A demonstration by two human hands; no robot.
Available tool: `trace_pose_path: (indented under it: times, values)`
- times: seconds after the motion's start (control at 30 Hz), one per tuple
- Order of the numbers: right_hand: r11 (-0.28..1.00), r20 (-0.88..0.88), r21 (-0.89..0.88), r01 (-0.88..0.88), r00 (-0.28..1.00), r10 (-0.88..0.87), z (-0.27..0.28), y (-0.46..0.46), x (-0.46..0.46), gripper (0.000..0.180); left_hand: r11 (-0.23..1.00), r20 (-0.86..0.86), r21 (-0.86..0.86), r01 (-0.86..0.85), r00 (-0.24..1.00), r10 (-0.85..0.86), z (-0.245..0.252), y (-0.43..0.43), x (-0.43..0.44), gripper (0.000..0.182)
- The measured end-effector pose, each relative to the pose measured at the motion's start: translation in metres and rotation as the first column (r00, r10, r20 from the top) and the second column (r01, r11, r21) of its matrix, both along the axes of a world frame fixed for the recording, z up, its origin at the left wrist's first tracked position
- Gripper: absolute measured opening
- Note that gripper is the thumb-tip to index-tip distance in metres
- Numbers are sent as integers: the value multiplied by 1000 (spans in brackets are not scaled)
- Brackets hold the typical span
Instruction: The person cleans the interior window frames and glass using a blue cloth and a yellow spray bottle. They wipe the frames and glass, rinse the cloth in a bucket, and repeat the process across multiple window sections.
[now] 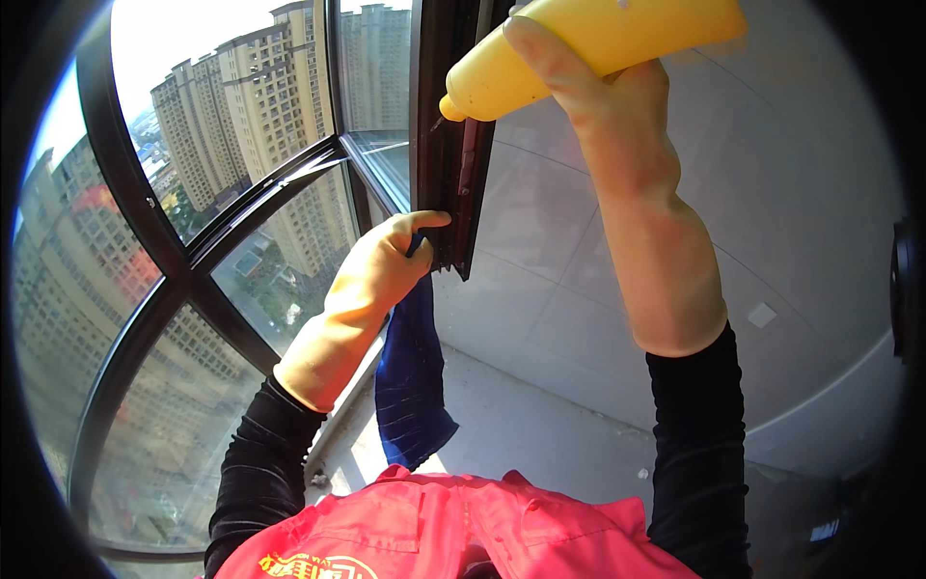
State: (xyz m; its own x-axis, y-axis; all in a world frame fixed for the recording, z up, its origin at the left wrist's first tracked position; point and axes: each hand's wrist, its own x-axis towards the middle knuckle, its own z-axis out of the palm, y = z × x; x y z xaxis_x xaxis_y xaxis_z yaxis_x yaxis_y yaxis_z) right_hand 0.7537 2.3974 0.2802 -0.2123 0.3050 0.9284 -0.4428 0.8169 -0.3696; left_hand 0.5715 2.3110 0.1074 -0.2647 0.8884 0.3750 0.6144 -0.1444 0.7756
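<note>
My right hand [615, 87], in a long rubber glove, grips a yellow squeeze bottle [550, 58] at the top right of centre. The bottle is tilted, its nozzle pointing down and left at the dark metal edge of a window frame [445, 166]. My left hand [405, 246], gloved too, holds a dark blue cloth [412, 376] that hangs down below it. One finger of that hand reaches out against the frame, above the frame's lower end.
Large glass panes in dark frame bars [192, 271] fill the left, with tall buildings outside. A tiled wall [550, 217] stands at the right. A pale floor [506, 420] with small debris lies below.
</note>
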Motion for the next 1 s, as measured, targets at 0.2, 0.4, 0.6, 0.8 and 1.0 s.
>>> trace_pose_path:
  times: [0.2,0.4,0.6,0.8,1.0]
  values:
    - [986,-69,167,-11,997,22,63,0,-1,30,885,-91,466,-15,994,65,104,35,-18,51]
    - [946,-376,171,277,905,-197,174,-2,-4,44,889,-22,440,-126,988,151,185,37,-13,41]
    - [905,-508,282,318,850,-140,278,19,5,43,924,-291,380,37,953,82,119,23,-5,57]
    - [875,-557,337,348,823,-113,303,6,8,46,996,-502,2,88,862,-75,29,8,-9,62]
    - [913,-59,229,337,941,-332,273,27,34,53,978,-286,123,167,950,-126,-20,-20,6,37]
